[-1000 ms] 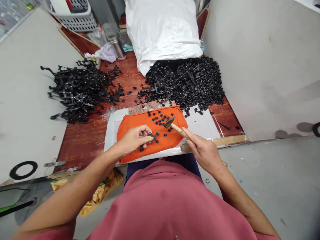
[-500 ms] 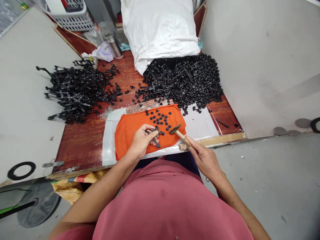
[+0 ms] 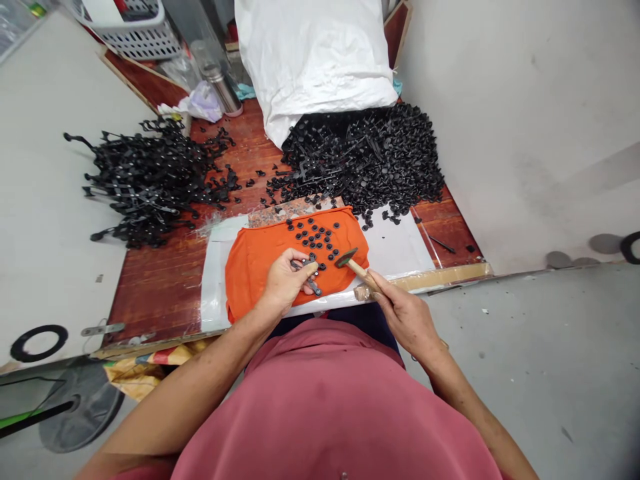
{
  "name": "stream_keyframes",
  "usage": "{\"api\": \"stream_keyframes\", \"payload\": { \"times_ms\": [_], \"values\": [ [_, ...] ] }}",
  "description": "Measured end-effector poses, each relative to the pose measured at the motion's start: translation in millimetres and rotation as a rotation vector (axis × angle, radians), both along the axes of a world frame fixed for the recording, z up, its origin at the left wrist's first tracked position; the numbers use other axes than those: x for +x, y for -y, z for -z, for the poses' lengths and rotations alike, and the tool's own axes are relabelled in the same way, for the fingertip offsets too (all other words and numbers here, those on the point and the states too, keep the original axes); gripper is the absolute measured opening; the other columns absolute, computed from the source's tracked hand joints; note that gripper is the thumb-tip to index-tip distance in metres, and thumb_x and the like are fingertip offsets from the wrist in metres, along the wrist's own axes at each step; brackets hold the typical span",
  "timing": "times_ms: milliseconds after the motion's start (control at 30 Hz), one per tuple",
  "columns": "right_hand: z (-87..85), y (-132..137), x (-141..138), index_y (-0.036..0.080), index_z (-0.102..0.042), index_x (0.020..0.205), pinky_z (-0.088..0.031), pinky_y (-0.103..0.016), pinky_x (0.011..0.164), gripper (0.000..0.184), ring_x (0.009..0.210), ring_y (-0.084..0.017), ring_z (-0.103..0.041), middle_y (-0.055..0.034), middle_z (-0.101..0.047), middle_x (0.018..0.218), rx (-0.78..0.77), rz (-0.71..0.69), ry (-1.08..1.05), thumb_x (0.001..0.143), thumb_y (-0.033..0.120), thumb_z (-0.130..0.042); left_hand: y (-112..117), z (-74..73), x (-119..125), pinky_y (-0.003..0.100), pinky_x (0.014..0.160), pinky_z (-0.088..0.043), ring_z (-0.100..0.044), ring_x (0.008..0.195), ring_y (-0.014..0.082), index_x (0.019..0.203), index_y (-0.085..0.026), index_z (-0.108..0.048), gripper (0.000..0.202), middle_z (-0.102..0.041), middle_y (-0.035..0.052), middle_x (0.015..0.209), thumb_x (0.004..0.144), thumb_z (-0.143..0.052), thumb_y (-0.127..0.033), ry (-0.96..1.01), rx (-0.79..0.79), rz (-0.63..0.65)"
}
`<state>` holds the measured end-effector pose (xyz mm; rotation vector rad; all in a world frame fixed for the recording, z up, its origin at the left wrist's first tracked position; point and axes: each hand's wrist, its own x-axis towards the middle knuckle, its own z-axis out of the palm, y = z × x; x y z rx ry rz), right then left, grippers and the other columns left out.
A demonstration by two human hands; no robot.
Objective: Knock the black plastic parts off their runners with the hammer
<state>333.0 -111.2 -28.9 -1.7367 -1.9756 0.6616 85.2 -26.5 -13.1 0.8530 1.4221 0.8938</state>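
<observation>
My left hand (image 3: 286, 279) pinches a small black plastic part with arms (image 3: 314, 287) just above an orange cloth (image 3: 255, 260). Its thumb and fingers cover much of the part. The wooden handle of a small hammer (image 3: 358, 269) is wrapped in my right hand (image 3: 407, 312); the dark head hovers over or rests on the cloth's right side, which of the two I cannot tell. Several round black caps (image 3: 320, 237) lie spread on the cloth, just beyond my left fingers.
A big heap of black pieces (image 3: 370, 160) spills from a white sack (image 3: 315, 60) at the back. On the left is a tangled pile of black arm-shaped parts (image 3: 150, 180). A steel flask (image 3: 225, 93) and a grey basket (image 3: 145, 40) stand behind.
The view has shifted slightly, so the table sits a little further left. The part in my left hand is tilted slightly differently. Both hands keep their grips.
</observation>
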Motion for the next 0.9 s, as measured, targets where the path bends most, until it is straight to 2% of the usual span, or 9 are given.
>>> {"api": "stream_keyframes", "payload": {
  "times_ms": [133, 233, 367, 533, 900],
  "values": [
    [-20.9, 0, -4, 0.032, -0.044, 0.157, -0.06, -0.035, 0.095, 0.051, 0.118, -0.023, -0.07, -0.0043, -0.066, 0.142, 0.111, -0.043, -0.016, 0.107, 0.025, -0.045, 2, 1.0, 3, 0.018, 0.031, -0.043, -0.054, 0.033, 0.0098, 0.091, -0.018, -0.053, 0.044, -0.063, -0.0069, 0.055, 0.066, -0.082, -0.039, -0.057, 0.031, -0.009],
    [-27.6, -1, -10, 0.031, -0.043, 0.158, -0.058, -0.035, 0.099, 0.05, 0.117, -0.022, -0.07, -0.0061, -0.07, 0.136, 0.186, -0.057, -0.051, 0.108, 0.026, -0.044, 2, 2.3, 5, 0.018, 0.029, -0.041, -0.054, 0.033, 0.0105, 0.091, -0.019, -0.052, 0.043, -0.062, -0.0073, 0.053, 0.068, -0.08, -0.042, -0.081, 0.027, -0.001],
    [-15.5, -4, -15, 0.029, -0.045, 0.157, -0.056, -0.036, 0.1, 0.049, 0.116, -0.023, -0.07, -0.007, -0.073, 0.128, 0.138, -0.055, -0.099, 0.108, 0.028, -0.043, 1, 1.6, 2, 0.018, 0.03, -0.042, -0.054, 0.033, 0.0103, 0.092, -0.018, -0.053, 0.045, -0.062, -0.0069, 0.053, 0.068, -0.08, -0.044, -0.045, 0.02, 0.01],
    [2.3, -2, -14, 0.027, -0.048, 0.155, -0.057, -0.036, 0.097, 0.048, 0.113, -0.023, -0.072, -0.0064, -0.073, 0.131, 0.077, 0.005, -0.119, 0.107, 0.027, -0.044, 0, -0.8, -2, 0.018, 0.031, -0.043, -0.053, 0.034, 0.0096, 0.093, -0.018, -0.054, 0.05, -0.063, -0.0054, 0.054, 0.065, -0.083, -0.046, 0.013, -0.001, -0.008],
    [9.5, 5, -16, 0.032, -0.045, 0.156, -0.06, -0.034, 0.085, 0.052, 0.106, -0.024, -0.074, -0.0045, -0.073, 0.131, 0.012, -0.028, 0.031, 0.106, 0.023, -0.045, -3, -0.9, -5, 0.018, 0.033, -0.043, -0.054, 0.035, 0.0089, 0.093, -0.017, -0.055, 0.058, -0.066, -0.0036, 0.057, 0.061, -0.088, -0.051, 0.069, 0.004, 0.007]
  ]
}}
